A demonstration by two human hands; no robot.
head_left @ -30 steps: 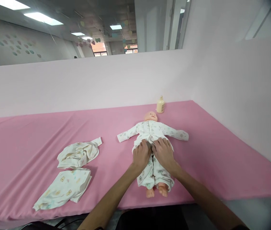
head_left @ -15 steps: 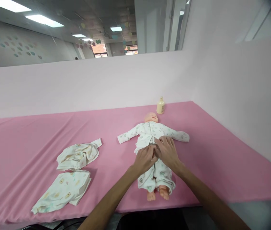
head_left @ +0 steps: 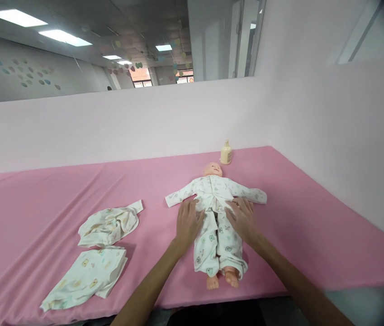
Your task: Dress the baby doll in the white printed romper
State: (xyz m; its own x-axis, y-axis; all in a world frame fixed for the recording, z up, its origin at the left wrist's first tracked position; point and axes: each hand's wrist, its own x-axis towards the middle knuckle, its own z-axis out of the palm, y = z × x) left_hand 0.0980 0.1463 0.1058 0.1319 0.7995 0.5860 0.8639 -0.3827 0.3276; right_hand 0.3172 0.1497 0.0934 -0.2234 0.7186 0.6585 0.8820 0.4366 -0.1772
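A baby doll point(head_left: 213, 169) lies on its back, head toward the wall and bare feet toward me. It wears a white patterned long-sleeved top point(head_left: 210, 186) and matching trousers point(head_left: 206, 244). At the doll's waist, my left hand point(head_left: 189, 222) rests along one side with its fingers stretched out, touching the clothing. Opposite it, my right hand point(head_left: 242, 218) lies with spread fingers over the other side of the waist. Between the hands, the lower edge of the top parts slightly and a dark gap shows at the trousers' middle.
A pink sheet point(head_left: 158, 181) covers the table. Left of the doll lie a crumpled patterned baby top point(head_left: 110, 225) and a folded patterned garment point(head_left: 85, 276). Behind the doll's head stands a cream pump bottle point(head_left: 226, 153). White walls border the back and right, with a mirror point(head_left: 86, 59) above.
My hands were together, fingers closed at the doll's middle. They have moved apart to either side of the waist, and the fingers have opened.
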